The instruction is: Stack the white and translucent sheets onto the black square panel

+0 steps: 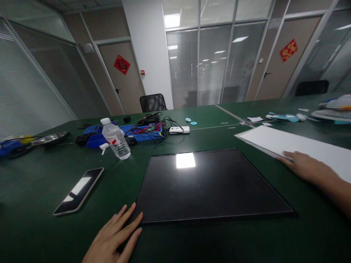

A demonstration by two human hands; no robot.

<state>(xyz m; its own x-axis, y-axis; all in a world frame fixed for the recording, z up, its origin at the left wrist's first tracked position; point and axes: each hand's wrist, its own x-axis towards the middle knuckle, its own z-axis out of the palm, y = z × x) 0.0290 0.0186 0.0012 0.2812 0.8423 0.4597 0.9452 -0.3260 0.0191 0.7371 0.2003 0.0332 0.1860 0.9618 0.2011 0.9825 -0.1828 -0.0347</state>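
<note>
A flat black screen panel (211, 190) with a glossy face lies on the green table in front of me, reflecting a ceiling light. My left hand (115, 233) rests at its near left corner, fingers spread, the fingertips at the panel's edge. To the right, my right hand (304, 164) grips the near edge of a large white flat sheet (296, 142), which looks like a thin stack or board. Some of its fingers are hidden under or behind that edge.
A phone (79, 191) lies left of the panel. Behind it stand a water bottle (116, 140) and a blue tray (145, 135) of tangled cables. A white power strip (179, 130) sits farther back. Small scraps and tools (285, 117) lie beyond the white sheet. A black chair (153, 103) stands across the table.
</note>
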